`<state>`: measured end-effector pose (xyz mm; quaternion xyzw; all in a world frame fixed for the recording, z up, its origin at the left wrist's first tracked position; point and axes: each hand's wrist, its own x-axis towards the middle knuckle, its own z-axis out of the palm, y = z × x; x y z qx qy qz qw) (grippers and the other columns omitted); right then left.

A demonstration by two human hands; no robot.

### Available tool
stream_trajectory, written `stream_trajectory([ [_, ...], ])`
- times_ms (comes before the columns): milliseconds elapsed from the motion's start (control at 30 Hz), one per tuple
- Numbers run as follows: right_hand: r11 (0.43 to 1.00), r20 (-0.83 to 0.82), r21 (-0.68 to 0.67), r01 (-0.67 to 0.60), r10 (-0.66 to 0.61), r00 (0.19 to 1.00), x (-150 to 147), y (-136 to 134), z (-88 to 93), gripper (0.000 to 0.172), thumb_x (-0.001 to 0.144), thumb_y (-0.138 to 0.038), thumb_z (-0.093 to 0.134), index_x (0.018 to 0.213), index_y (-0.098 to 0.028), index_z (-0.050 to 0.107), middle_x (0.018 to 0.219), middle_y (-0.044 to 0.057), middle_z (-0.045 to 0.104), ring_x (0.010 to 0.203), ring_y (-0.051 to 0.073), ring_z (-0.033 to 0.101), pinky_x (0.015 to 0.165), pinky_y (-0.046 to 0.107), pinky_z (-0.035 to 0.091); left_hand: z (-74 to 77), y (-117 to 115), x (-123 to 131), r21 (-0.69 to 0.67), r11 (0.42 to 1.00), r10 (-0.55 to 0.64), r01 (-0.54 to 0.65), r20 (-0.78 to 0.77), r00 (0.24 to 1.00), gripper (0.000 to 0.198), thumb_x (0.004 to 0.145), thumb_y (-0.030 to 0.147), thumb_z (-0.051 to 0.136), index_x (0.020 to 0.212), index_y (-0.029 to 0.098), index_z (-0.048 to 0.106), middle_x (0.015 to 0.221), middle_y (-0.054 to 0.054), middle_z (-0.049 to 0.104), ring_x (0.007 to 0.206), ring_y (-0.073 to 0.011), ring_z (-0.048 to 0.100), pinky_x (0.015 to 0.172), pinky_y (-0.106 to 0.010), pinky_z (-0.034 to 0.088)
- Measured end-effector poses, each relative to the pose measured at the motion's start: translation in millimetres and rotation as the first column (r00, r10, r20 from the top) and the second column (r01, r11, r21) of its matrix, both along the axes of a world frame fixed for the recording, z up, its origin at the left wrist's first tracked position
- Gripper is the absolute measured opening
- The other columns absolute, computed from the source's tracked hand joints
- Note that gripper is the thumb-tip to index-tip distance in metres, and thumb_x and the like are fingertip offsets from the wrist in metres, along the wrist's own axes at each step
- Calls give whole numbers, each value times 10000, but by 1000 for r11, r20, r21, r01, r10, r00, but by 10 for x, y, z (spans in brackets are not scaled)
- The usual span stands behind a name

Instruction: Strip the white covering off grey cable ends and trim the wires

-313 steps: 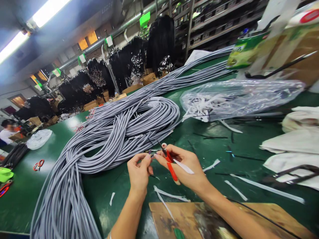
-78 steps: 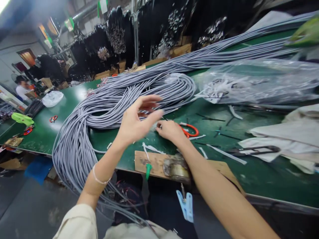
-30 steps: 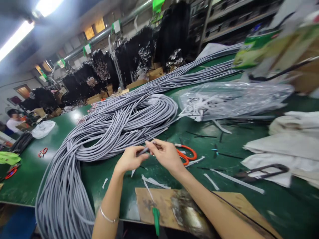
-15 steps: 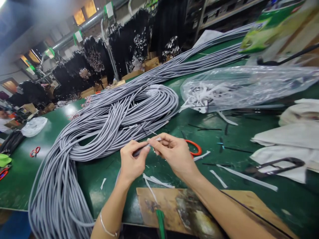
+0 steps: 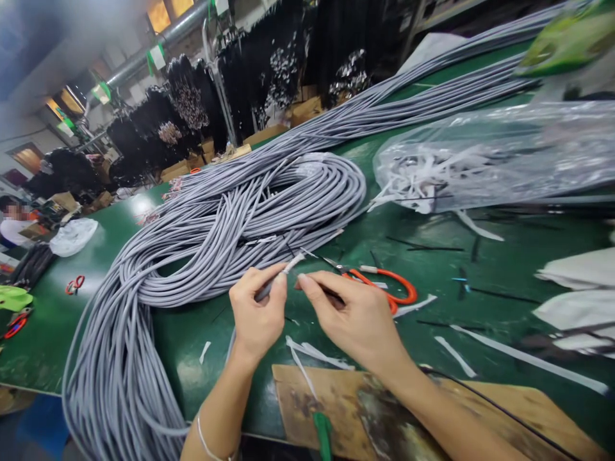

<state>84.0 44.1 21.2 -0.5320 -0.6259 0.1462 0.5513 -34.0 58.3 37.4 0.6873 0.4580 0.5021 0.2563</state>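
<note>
Pinched in my left hand [image 5: 259, 314] is a grey cable [image 5: 264, 292] whose end, wrapped in white, points up and right past the thumb. My right hand [image 5: 348, 314] hovers just right of it, thumb against curled fingers. A tiny reddish bit shows at that thumb tip; what the fingers hold, if anything, I cannot make out. Beyond the right hand lies a pair of scissors [image 5: 403, 288] with orange handles, partly hidden by it. A large coiled bundle of grey cables [image 5: 230, 224] spreads over the green table [image 5: 192, 346] behind and left of my hands.
At the right lie a clear plastic bag [image 5: 504, 160] with white strips, white gloves [image 5: 576, 269] and dark pliers [image 5: 567, 342]. Loose white strips [image 5: 528, 358] are scattered nearby. A stained wooden board [image 5: 298, 400] and green-handled tool [image 5: 323, 432] sit at the front edge. A person [image 5: 16, 221] is far left.
My right hand has drawn away to the right from the cable end, which now shows its white wrap. More of the orange scissors is visible. The whole view has shifted slightly.
</note>
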Motion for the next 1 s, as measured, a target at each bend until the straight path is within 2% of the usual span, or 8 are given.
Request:
stream_trajectory([
  [200, 989, -189, -97, -115, 96, 977, 11, 13, 0, 349, 796, -398, 477, 530, -182, 544, 438, -24, 450, 387, 79, 347, 379, 211, 264, 5, 16, -13, -34, 999, -37, 38, 13, 999, 223, 816, 216, 530, 891, 110, 711, 694, -50, 628, 631, -125, 537, 580, -221, 415],
  [367, 881, -558, -192, -432, 264, 787, 18, 63, -22, 449, 738, -592, 492, 528, -196, 481, 407, -80, 230, 350, 63, 205, 329, 211, 186, -41, 19, 8, -123, 984, -120, 128, 74, 990, 246, 819, 244, 525, 885, 106, 717, 664, -55, 643, 653, -147, 572, 604, -235, 451],
  [433, 878, -585, -181, -444, 267, 766, 23, 70, -25, 446, 754, -594, 474, 544, -200, 477, 402, -89, 207, 335, 62, 185, 315, 213, 183, -60, 3, 29, -117, 984, -128, 133, 50, 991, 252, 820, 243, 520, 887, 101, 717, 659, -59, 646, 642, -146, 571, 592, -233, 454],
  [567, 996, -175, 49, -77, 84, 981, -2, 2, -2, 301, 831, -326, 492, 569, -185, 536, 448, -32, 465, 378, 72, 383, 381, 201, 311, -85, 2, 52, -39, 998, -62, 59, -81, 995, 237, 810, 225, 522, 871, 114, 723, 660, -59, 652, 582, -129, 545, 537, -220, 432],
  [700, 888, 231, 443, -125, 21, 973, -54, -123, 37, 233, 835, -149, 481, 630, -177, 587, 488, -17, 562, 423, 76, 484, 454, 196, 364, -140, 92, 59, -97, 995, 25, -37, -119, 993, 227, 795, 196, 526, 882, 138, 727, 738, -63, 698, 631, -143, 601, 595, -231, 467],
  [767, 867, 289, 476, -145, 2, 957, -43, -137, 29, 226, 841, -141, 477, 651, -166, 597, 498, -11, 576, 441, 80, 505, 479, 195, 377, -171, 132, 64, -159, 987, 22, -32, -61, 998, 226, 794, 209, 533, 884, 131, 725, 799, -77, 715, 696, -159, 635, 660, -244, 489],
  [833, 900, 304, 436, 26, -175, 936, -3, -104, -5, 226, 845, -155, 489, 647, -156, 599, 497, -6, 577, 429, 81, 496, 469, 199, 362, -184, 139, 64, -192, 981, -3, 6, 17, 1000, 220, 788, 236, 553, 870, 123, 724, 816, -86, 717, 719, -164, 644, 677, -249, 497],
  [1000, 890, 394, 371, 266, -410, 822, 81, 3, -90, 273, 861, -231, 481, 626, -164, 605, 504, -4, 591, 424, 104, 501, 438, 233, 310, -123, 73, 26, -41, 998, 48, -46, 56, 997, 172, 770, 252, 595, 782, 139, 724, 671, -49, 669, 611, -129, 579, 570, -227, 447],
])
